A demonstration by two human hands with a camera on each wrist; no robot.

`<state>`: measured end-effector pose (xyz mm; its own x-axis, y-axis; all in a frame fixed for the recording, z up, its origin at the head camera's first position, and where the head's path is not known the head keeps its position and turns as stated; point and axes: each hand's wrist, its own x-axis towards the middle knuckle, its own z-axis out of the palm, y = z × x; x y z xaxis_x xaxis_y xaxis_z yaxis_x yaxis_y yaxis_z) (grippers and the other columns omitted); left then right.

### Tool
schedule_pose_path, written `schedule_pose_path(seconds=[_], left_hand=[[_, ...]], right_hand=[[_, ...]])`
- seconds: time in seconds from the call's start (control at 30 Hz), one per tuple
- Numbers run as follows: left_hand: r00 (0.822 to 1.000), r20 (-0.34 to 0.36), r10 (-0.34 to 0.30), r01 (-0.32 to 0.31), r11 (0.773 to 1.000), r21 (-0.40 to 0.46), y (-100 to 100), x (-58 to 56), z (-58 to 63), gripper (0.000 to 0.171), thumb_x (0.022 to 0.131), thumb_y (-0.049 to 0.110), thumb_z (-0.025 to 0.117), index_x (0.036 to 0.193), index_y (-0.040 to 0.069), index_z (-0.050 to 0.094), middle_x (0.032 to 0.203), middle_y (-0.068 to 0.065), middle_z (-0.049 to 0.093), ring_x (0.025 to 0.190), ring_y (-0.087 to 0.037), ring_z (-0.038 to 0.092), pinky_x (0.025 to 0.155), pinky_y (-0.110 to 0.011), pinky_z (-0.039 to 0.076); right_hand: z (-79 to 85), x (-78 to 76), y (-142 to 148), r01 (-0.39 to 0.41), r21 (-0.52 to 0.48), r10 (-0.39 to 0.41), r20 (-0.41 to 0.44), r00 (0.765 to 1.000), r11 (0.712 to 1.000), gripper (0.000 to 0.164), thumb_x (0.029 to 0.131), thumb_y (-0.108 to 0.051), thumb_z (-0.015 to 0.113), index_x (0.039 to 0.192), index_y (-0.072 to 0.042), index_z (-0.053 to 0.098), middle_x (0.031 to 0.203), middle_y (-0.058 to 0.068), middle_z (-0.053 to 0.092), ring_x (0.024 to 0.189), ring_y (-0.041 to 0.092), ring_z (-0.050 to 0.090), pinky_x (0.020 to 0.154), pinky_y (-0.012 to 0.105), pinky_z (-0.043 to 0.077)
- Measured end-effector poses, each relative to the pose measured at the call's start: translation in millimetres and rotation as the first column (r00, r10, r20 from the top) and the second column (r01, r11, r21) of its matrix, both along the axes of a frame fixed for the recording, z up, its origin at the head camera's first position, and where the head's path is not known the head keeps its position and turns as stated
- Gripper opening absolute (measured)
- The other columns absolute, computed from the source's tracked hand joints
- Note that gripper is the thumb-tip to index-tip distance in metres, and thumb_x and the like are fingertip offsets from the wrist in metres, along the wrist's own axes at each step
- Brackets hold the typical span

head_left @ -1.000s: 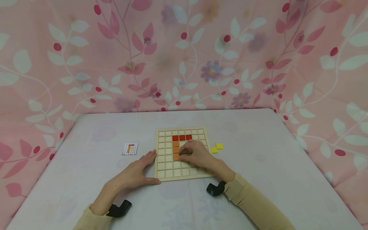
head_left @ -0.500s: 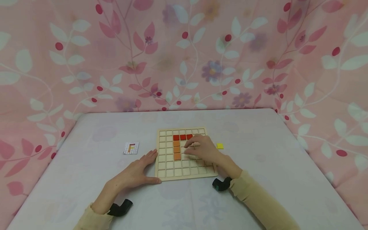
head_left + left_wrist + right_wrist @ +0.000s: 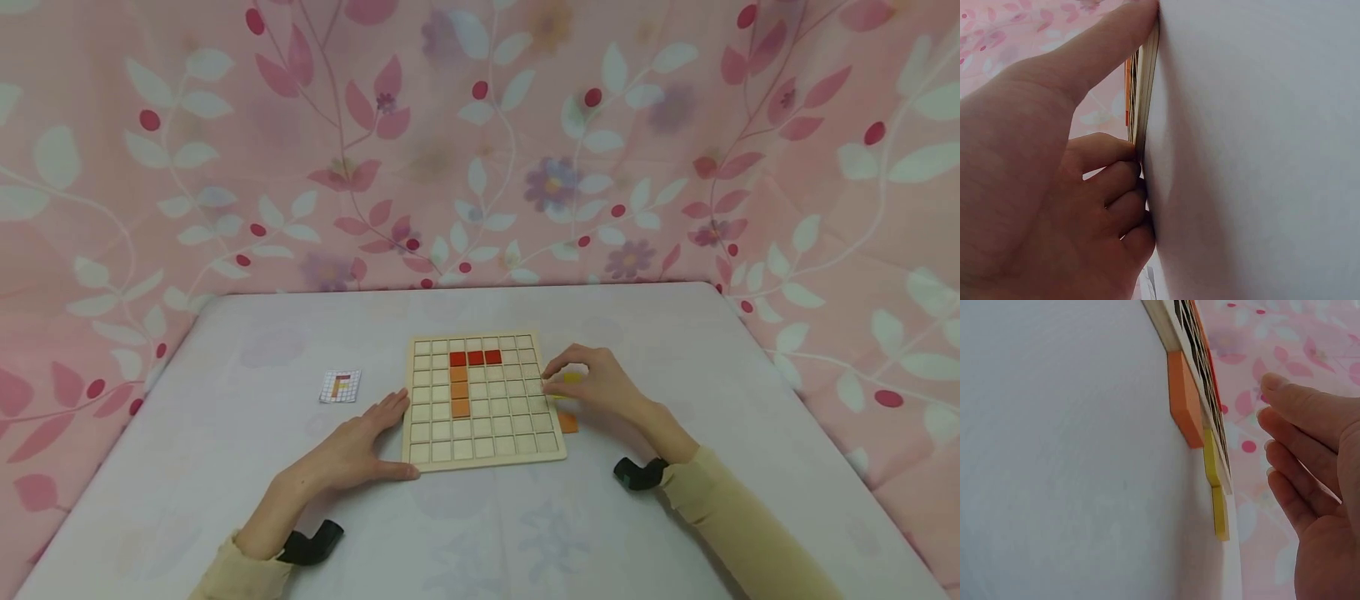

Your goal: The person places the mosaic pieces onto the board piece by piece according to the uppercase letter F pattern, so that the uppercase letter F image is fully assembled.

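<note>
My left hand (image 3: 348,446) rests with extended fingers along the left edge of a wooden grid board (image 3: 495,429), its thumb at the near-left corner. Fingertips meet that edge in the left wrist view too. Three red tiles (image 3: 475,358) form a row on the board, and three orange tiles (image 3: 460,390) run down from its left end. My right hand (image 3: 600,383) hovers at the board's right edge, fingers loosely bent, with nothing between thumb and fingertips. Under it lie two yellow tiles (image 3: 1211,456), and an orange tile (image 3: 1185,400) leans against the board's side.
A small pattern card (image 3: 341,387) showing a coloured shape on a grid lies left of the board. White cloth (image 3: 675,333) covers the table, and a pink floral curtain (image 3: 480,167) hangs behind it. Black wrist-worn cameras (image 3: 313,543) sit under both wrists.
My right hand has moved right, from the lowest orange tile on the board to the board's right edge. This uncovers an orange tile beside the board. My left hand has stayed put.
</note>
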<state>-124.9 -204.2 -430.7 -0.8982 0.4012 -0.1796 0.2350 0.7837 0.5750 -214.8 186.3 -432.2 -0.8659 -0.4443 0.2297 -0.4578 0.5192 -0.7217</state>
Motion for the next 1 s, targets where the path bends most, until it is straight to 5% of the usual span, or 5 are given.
schedule_pose_path(seconds=[0.43, 0.73, 1.0], left_hand=[[1.000, -0.009, -0.006, 0.006, 1.000, -0.005, 1, -1.3, -0.9, 0.111, 0.075, 0.061, 0.080, 0.158, 0.009, 0.029, 0.166, -0.009, 0.023, 0.150, -0.043, 0.021, 0.117, -0.064, 0.023], [1.000, 0.013, 0.006, -0.006, 1.000, -0.004, 1, -1.3, -1.0, 0.111, 0.075, 0.059, 0.080, 0.159, 0.011, 0.027, 0.167, -0.007, 0.021, 0.152, -0.040, 0.019, 0.118, -0.063, 0.021], [1.000, 0.003, 0.007, -0.007, 1.000, 0.001, 1, -1.0, -1.8, 0.110, 0.074, 0.059, 0.081, 0.158, 0.011, 0.029, 0.166, -0.006, 0.022, 0.151, -0.041, 0.020, 0.118, -0.063, 0.021]], right_hand=[[-11.4, 5.1, 37, -0.001, 0.023, 0.000, 0.041, 0.999, 1.000, 0.023, 0.077, -0.029, 0.087, 0.097, -0.023, 0.077, 0.098, -0.011, 0.073, 0.101, 0.011, 0.065, 0.104, 0.049, 0.044], [-19.8, 5.9, 45, -0.071, 0.015, 0.070, 0.038, 0.997, 0.997, 0.030, 0.074, -0.031, 0.089, 0.100, -0.022, 0.076, 0.099, -0.010, 0.073, 0.104, 0.009, 0.065, 0.100, 0.020, 0.044], [-19.5, 6.2, 45, -0.093, 0.038, 0.091, 0.065, 0.994, 0.995, 0.032, 0.073, -0.033, 0.089, 0.100, -0.024, 0.076, 0.098, -0.014, 0.073, 0.104, 0.008, 0.065, 0.101, 0.019, 0.043]])
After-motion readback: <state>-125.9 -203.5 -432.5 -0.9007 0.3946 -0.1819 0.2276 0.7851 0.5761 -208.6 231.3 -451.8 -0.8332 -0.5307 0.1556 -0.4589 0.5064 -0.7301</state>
